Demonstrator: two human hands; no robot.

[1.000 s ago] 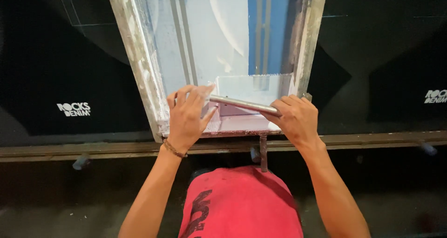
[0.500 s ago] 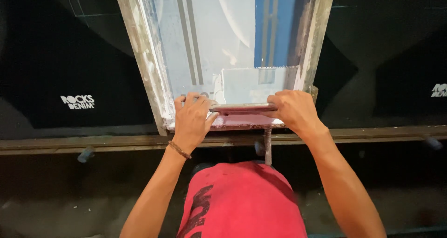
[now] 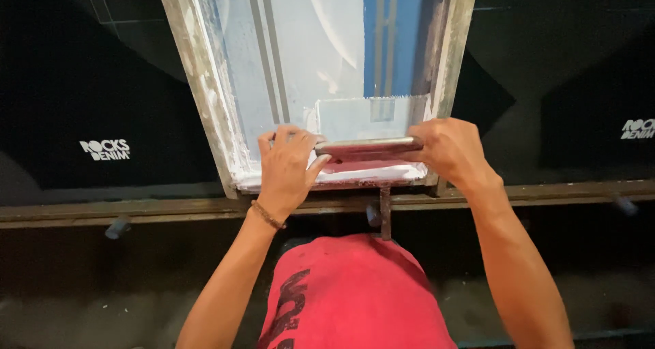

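Note:
A screen-printing frame (image 3: 205, 96) with pale mesh smeared in white ink lies tilted in front of me. Both my hands grip a squeegee (image 3: 368, 148) with a worn wooden handle, held across the near end of the mesh. My left hand (image 3: 286, 165) clasps its left end, a thin bracelet on the wrist. Over the squeegee's right end closes my right hand (image 3: 447, 150). A band of white ink (image 3: 368, 117) sits just beyond the blade.
Black fabric with a small white printed logo (image 3: 106, 149) lies on the boards to the left and right (image 3: 634, 129). A dark metal rail (image 3: 136, 209) runs across below the frame. My red shirt (image 3: 355, 294) fills the bottom centre.
The squeegee and both hands have come down the mesh to the near end of the frame, leaving a broader strip of white ink behind the blade.

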